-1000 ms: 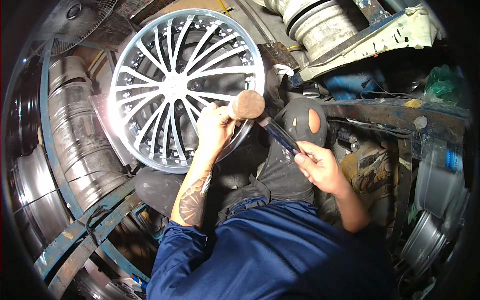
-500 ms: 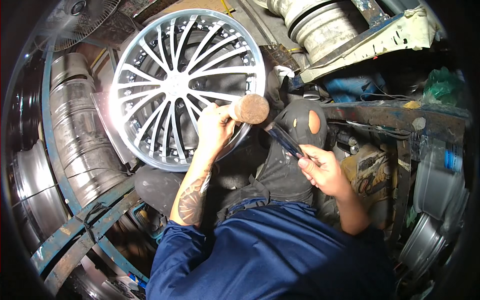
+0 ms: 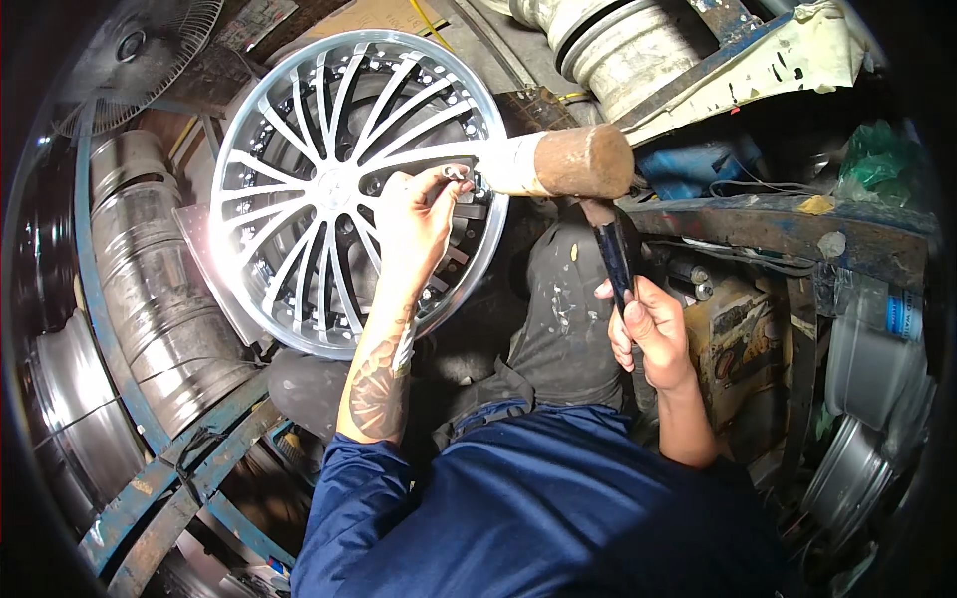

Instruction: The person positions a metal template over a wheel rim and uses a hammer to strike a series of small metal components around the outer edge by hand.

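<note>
A large multi-spoke alloy wheel (image 3: 331, 187) leans in front of my knees, silver-faced with small studs around its rim. My left hand (image 3: 414, 229) reaches over its right-hand spokes, fingertips pinched on a small shiny metal piece (image 3: 456, 172) whose exact kind I cannot make out. My right hand (image 3: 653, 329) grips the black handle of a big mallet (image 3: 586, 162). Its cylindrical head, white at one end and brown at the other, lies sideways with the white end over the wheel's right edge. Whether the mallet touches the wheel or the metal piece, I cannot tell.
Stacked metal wheel barrels (image 3: 159, 279) stand at the left behind a blue metal frame (image 3: 110, 299). A fan (image 3: 135, 45) is at the far left. More wheel barrels (image 3: 638, 55) lie at the far right, and a rusty beam (image 3: 738, 224) crosses beside my right knee.
The mallet head has swung up and to the right, and its handle now stands more upright. Between my left fingertips the small metal piece now shows.
</note>
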A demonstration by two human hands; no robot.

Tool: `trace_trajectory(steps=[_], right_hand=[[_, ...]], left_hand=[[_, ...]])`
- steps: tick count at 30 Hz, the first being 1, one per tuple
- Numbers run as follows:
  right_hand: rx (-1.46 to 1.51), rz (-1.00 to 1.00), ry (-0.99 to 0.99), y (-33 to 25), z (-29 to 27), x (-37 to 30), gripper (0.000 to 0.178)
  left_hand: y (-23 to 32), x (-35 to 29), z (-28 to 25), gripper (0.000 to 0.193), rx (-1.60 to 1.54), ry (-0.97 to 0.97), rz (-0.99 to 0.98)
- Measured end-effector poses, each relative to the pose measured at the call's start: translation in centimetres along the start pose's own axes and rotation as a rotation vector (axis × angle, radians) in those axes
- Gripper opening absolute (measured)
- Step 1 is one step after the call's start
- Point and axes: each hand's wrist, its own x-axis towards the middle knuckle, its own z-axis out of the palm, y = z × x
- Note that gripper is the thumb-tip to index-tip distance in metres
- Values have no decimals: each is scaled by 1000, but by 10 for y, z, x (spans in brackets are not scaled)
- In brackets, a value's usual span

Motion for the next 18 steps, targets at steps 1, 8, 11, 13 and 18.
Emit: trace_trajectory(steps=[1,8,11,13,18], right_hand=[[-1,4,-11,2,0,0,41],[-33,95,4,8,0,2,39],[-45,99,7,7,3,6,39],[-60,60,5,4,5,10,40],[-107,-3,-84,-13,10,8,42]], left_hand=[[-1,0,4,21,5,10,10],[-13,3,15,26,102,-68,46],[-15,2,15,17,145,-85,9],[-16,1,15,16,134,-84,93],[-25,1,22,17,67,-102,221]])
